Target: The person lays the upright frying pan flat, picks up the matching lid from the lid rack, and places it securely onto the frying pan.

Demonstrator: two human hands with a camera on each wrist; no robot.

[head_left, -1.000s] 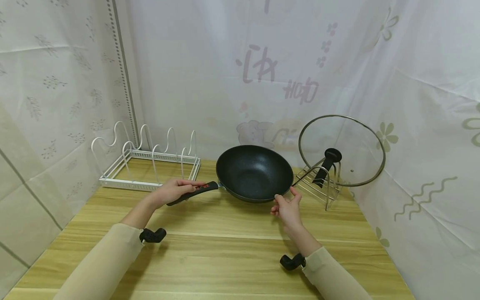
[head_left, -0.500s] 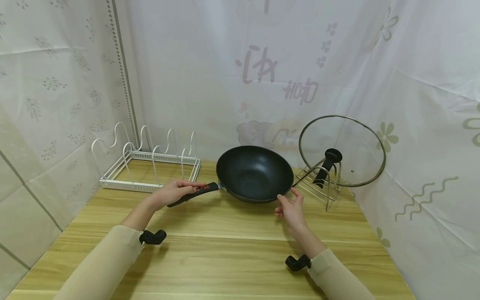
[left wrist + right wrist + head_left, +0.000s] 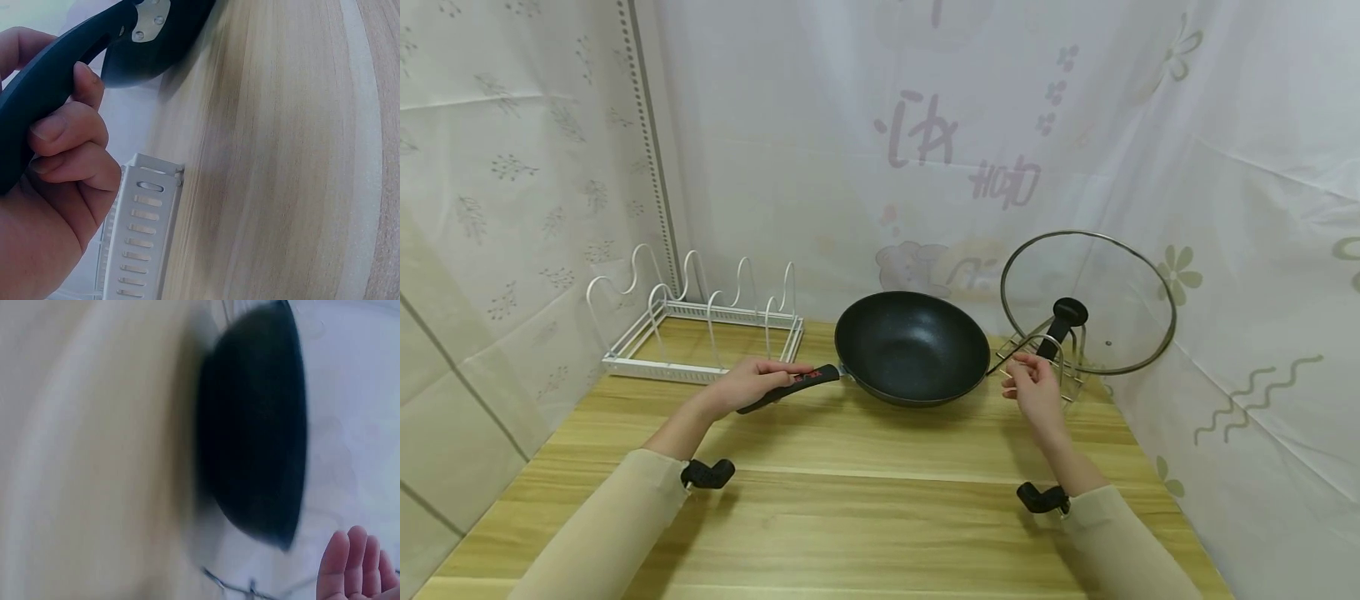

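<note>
A black wok (image 3: 910, 350) stands on the wooden table (image 3: 820, 533), its hollow facing up and towards me. My left hand (image 3: 748, 386) grips its black handle (image 3: 59, 69); in the left wrist view several fingers curl round the grip from below. Right of the wok, my right hand (image 3: 1036, 398) is in the air, apart from the rim. Its fingers (image 3: 356, 562) look fairly straight in the right wrist view and hold nothing visible. Just beyond this hand is a wire lid stand (image 3: 1042, 337) bearing a glass lid (image 3: 1101, 279) with a black knob and handle (image 3: 1069, 313).
At the back left is a white metal pan rack (image 3: 662, 368) with tall curved dividers; its slotted end (image 3: 140, 231) shows close below the left hand in the left wrist view. Printed curtains (image 3: 790, 150) hang behind and on both sides of the table.
My right hand has let go of the wok's rim and moved right, to in front of the lid stand. The left hand, its grip and the wok have stayed in place.
</note>
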